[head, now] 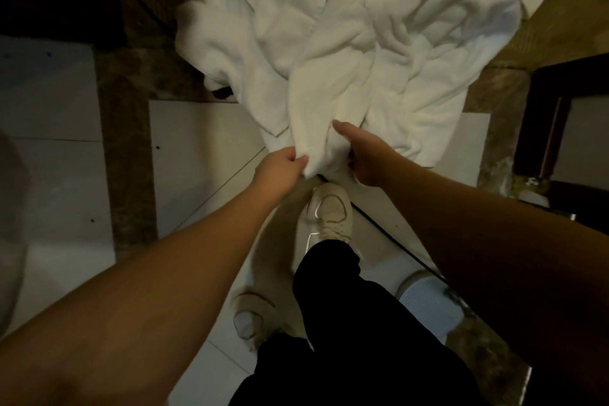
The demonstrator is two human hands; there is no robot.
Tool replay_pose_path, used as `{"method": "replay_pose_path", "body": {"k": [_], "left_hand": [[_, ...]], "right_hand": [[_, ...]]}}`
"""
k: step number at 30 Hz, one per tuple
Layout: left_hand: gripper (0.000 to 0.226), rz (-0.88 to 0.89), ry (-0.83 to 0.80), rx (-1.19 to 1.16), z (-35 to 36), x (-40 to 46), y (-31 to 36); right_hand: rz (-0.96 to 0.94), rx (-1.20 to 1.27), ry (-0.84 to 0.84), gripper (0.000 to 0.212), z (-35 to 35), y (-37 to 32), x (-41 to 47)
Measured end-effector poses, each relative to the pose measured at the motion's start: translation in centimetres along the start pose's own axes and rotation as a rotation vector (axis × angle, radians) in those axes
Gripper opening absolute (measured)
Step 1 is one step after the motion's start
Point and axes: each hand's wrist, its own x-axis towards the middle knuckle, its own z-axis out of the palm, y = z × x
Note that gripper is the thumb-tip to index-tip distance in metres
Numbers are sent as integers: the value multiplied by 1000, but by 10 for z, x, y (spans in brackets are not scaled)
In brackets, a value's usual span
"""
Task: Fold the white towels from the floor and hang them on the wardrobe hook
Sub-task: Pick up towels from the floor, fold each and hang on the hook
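View from the head, looking straight down. The floor [204,138] is the largest surface: pale tiles near and left, a dark mottled stone strip crossing them, and brown wood-grain boards far and right. A heap of white towels [329,43] lies crumpled on the floor in the far centre, spread across the stone strip and onto the boards; one narrow end with a small dark mark reaches the far right. A dark furniture frame [557,109] stands at the right edge. Black trousers [346,323] fill the near centre, above two pale shoes: one shoe [329,211] just near of the towels' near edge, the other shoe [253,316] nearer and to the left. Both bare forearms reach forward. The left hand [280,168] has its grip pinched on the near edge of the towels, cloth bunched between thumb and fingers. The right hand [362,155] is just to the right of it, thumb lying along the cloth and fingers curled under the same edge, grasping the towels.
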Motion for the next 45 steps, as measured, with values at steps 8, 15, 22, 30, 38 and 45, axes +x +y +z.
{"method": "replay_pose_path", "body": {"k": [8, 15, 22, 30, 38, 45], "left_hand": [[17, 80, 15, -443, -74, -140, 32], [68, 62, -65, -908, -129, -287, 85], [62, 144, -107, -1171, -177, -435, 106], [59, 302, -68, -1160, -189, -604, 80], [55, 436, 96, -1087, -166, -743, 46], [53, 634, 334, -989, -120, -836, 9]], "right_hand": [[-263, 237, -104, 45, 31, -20, -166], [-547, -416, -116, 95, 78, -37, -374], [-622, -636, -275, 40, 105, -4, -548], [-277, 452, -577, 86, 120, 38, -649], [-348, 87, -675, 68, 149, 66, -736], [-617, -166, -919, 77, 131, 127, -798]]}}
